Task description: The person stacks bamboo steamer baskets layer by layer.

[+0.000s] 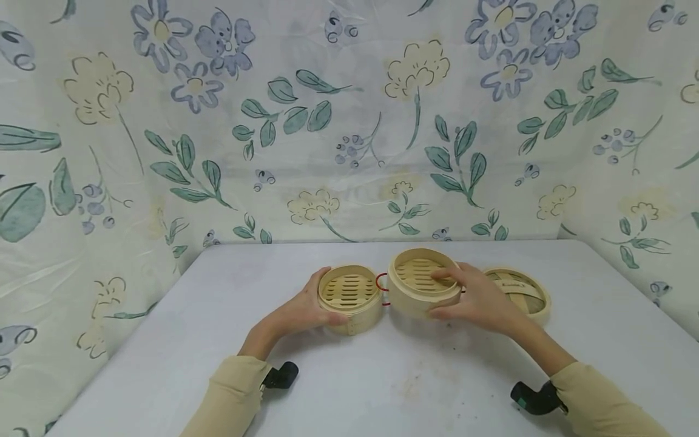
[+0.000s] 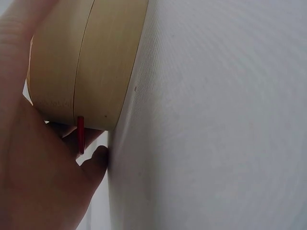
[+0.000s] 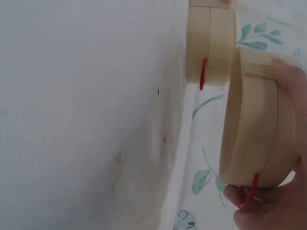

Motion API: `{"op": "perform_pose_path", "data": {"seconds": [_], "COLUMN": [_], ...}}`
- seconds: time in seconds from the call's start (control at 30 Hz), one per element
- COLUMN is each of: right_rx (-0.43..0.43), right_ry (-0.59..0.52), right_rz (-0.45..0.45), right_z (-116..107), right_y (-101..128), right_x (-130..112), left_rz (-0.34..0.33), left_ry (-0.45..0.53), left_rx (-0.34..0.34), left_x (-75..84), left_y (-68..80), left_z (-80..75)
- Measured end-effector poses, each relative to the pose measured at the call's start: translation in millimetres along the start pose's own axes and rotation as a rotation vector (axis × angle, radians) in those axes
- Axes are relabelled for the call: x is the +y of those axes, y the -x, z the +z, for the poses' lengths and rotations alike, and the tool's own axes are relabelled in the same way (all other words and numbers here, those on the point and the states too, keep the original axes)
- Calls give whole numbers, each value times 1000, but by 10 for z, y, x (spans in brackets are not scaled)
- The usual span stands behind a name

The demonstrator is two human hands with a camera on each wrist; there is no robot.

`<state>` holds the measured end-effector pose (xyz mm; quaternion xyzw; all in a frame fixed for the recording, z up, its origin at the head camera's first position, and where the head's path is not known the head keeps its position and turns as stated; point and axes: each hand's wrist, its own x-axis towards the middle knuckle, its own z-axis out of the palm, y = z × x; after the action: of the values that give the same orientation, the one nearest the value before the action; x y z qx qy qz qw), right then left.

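A round bamboo steamer basket (image 1: 356, 325) with a slatted base stands on the table at the middle. My left hand (image 1: 303, 311) grips its left side, thumb in front and fingers round the back. In the left wrist view its wall (image 2: 108, 62) meets the tabletop, and a red loop handle (image 2: 80, 136) hangs near my fingers. Just to the right, my right hand (image 1: 483, 300) holds a second steamer basket (image 1: 412, 304) by its right side, raised off the table and slightly tilted. The right wrist view shows this basket's wall (image 3: 259, 129) and red handle (image 3: 250, 191).
Behind my right hand a round woven bamboo lid (image 1: 537, 300) with a pale band lies on the white table (image 1: 382, 382), partly hidden by the hand. Flower-printed cloth (image 1: 349, 121) hangs behind and at both sides. Small dark specks and a brownish stain mark the tabletop.
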<state>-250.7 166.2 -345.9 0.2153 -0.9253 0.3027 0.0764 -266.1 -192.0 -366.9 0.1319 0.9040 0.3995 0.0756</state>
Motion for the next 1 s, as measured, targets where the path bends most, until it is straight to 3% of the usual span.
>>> {"op": "perform_pose_path", "data": {"seconds": [0.47,1.0], "right_rx": [-5,-25], "right_ry": [-7,6], "right_rz": [0,2], "right_z": [93,113], "right_y": [-25,-67], "right_x": [-117,-251], "left_rz": [-19,-7], "left_ry": [17,38], "left_rx": [-64,-55], "left_x": [-29,-55], "left_y": [11,-16], "left_z": [-42,-30]}}
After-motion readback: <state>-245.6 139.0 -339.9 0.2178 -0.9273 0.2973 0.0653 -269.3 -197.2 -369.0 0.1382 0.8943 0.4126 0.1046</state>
